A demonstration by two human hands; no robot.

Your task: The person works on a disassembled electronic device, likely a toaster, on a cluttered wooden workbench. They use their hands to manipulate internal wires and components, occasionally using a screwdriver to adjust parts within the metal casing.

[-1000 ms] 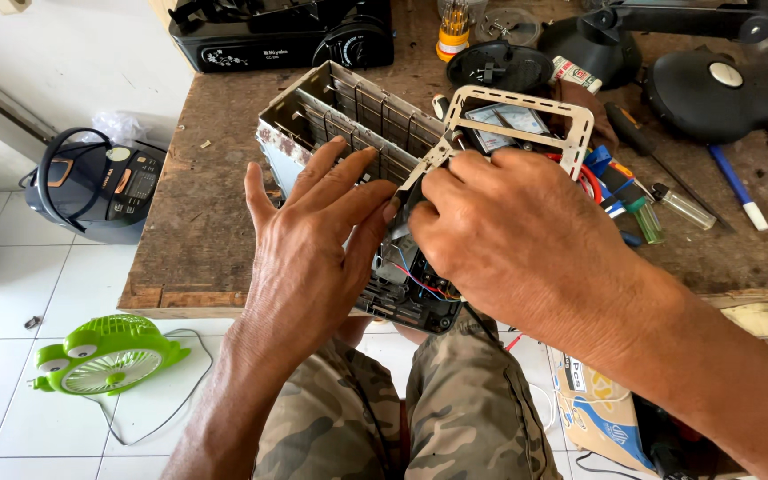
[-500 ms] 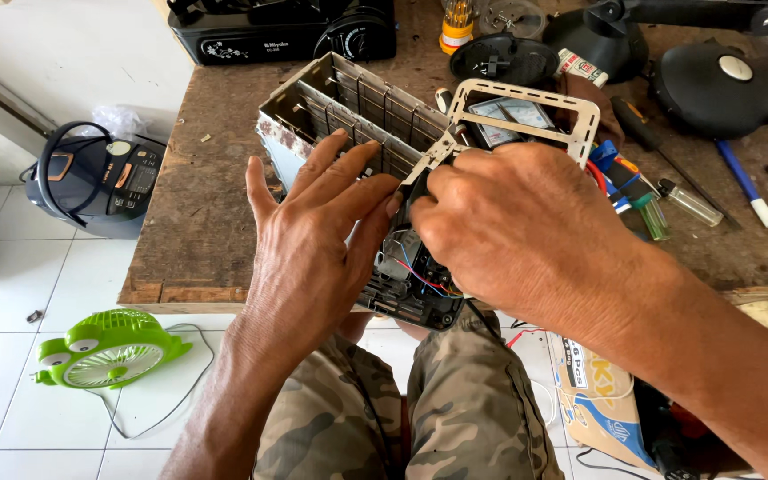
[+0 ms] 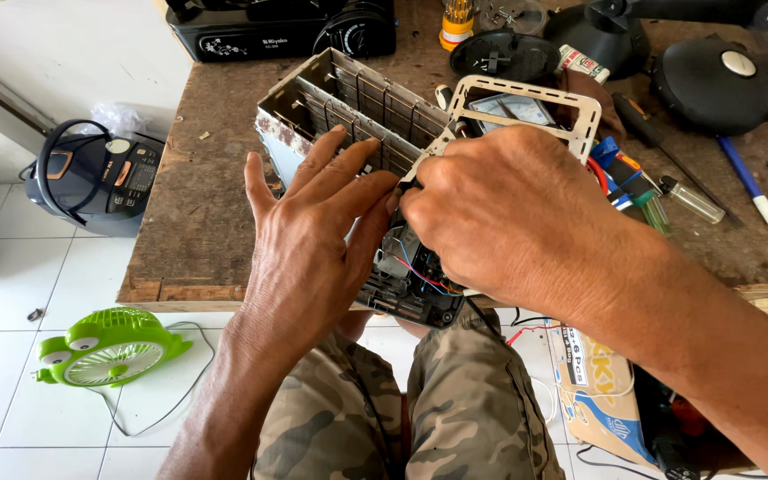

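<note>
The wooden counter [image 3: 215, 222] carries an opened metal toaster shell [image 3: 348, 102] at its edge, under both hands. The left hand [image 3: 313, 240] lies flat on it, fingers spread. The right hand [image 3: 508, 213], just beside, pinches a white plastic frame [image 3: 526, 89], fingers closed.

- The worn wooden workbench [image 3: 197, 222] carries an opened metal appliance chassis [image 3: 348, 98] near its front edge.
- A black stove [image 3: 286, 27] sits at the rear left.
- Black round parts [image 3: 504, 55] and a black domed cover [image 3: 722, 84] lie at the rear right.
- A blue-and-white pen [image 3: 744, 182] and a green-handled screwdriver [image 3: 655, 213] lie to the right.
- The white tiled floor [image 3: 11, 284] carries a green frog-shaped fan [image 3: 108, 347] and a dark grey cooker [image 3: 95, 173].
</note>
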